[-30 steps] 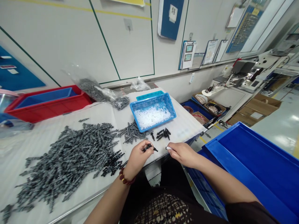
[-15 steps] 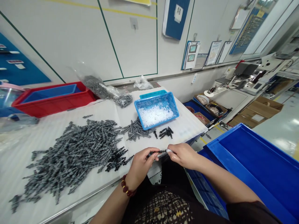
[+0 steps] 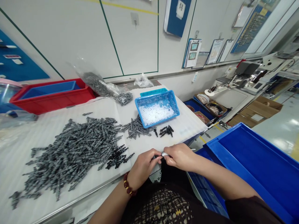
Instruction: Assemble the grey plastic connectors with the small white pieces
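Note:
Near the table's front edge, my left hand (image 3: 145, 161) is closed around a slim black ribbed part (image 3: 155, 157), most of it hidden by the fingers. My right hand (image 3: 179, 156) grips a white pen-like tool (image 3: 165, 154), whose thin rear end shows beyond the knuckles. The tool's front meets the black part between my two hands. To the left of my left hand lies a cluster of black parts (image 3: 116, 158), beside a large heap of grey ribbed parts (image 3: 79, 152). A few more black parts (image 3: 166, 131) lie beyond my hands.
A blue bin (image 3: 161, 122) of small white rings stands tilted by a smaller grey pile (image 3: 135, 127). At the back left are a red bin (image 3: 56, 99) and plastic bags of grey parts (image 3: 95, 85). Large blue trays (image 3: 252, 168) stand on my right.
My hands have come closer together. The white tool has moved left onto the black part, and less of that part shows between my fingers.

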### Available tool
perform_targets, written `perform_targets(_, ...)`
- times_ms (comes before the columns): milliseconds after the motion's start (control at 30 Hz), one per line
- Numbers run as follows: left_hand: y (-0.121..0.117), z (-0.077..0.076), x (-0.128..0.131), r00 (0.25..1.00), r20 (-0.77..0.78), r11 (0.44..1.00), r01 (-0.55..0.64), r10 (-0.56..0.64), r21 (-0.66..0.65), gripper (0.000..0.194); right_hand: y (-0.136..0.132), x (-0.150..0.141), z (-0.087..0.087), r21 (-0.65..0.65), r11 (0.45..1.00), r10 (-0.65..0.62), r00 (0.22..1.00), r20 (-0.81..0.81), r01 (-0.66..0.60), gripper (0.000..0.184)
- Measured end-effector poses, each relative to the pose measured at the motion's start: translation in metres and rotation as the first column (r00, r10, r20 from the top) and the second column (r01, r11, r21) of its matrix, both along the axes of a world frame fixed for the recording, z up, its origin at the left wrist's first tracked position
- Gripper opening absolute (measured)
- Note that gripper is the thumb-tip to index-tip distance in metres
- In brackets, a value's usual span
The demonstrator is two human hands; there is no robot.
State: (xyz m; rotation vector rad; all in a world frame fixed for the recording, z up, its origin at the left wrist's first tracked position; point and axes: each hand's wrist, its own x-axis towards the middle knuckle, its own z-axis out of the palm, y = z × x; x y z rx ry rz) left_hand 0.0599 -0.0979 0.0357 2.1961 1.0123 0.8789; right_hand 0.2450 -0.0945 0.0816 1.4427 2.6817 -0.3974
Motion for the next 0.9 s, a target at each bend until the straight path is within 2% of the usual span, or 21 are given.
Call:
perform_targets(233, -0.0007, -0.0014, -0.0035, 1.0, 0.008, 0.999, -0.013, 0.013, -0.034, 0.011, 0.0023, 0.0034, -0.0064, 0.033, 0.999, -0.005, 0.999, -0.038, 0.006, 0.029)
perform_targets(400, 0.0016, -0.003, -0.0037, 1.0, -0.005, 0.999, -0.002, 0.002, 0.035, 0.019, 0.0036, 0.006, -0.0017, -0.029, 0.998, 0.05, 0.995, -0.083, -0.053, 0.017)
perform_targets(567, 0.0026, -0.0058, -0.0042, 1.0, -0.009, 0.999, -0.001, 0.001, 0.049, 0.019, 0.0034, 0.0061, -0.0002, -0.062, 0.997, 0.045, 0.997, -0.067, -0.049, 0.017)
perform_targets(900, 0.001, -0.0075, -0.0059, 1.0, -0.002, 1.0, -0.011, 0.011, -0.016, 0.019, 0.0036, 0.0074, -0.003, -0.06, 0.997, 0.046, 0.995, -0.083, -0.051, 0.017)
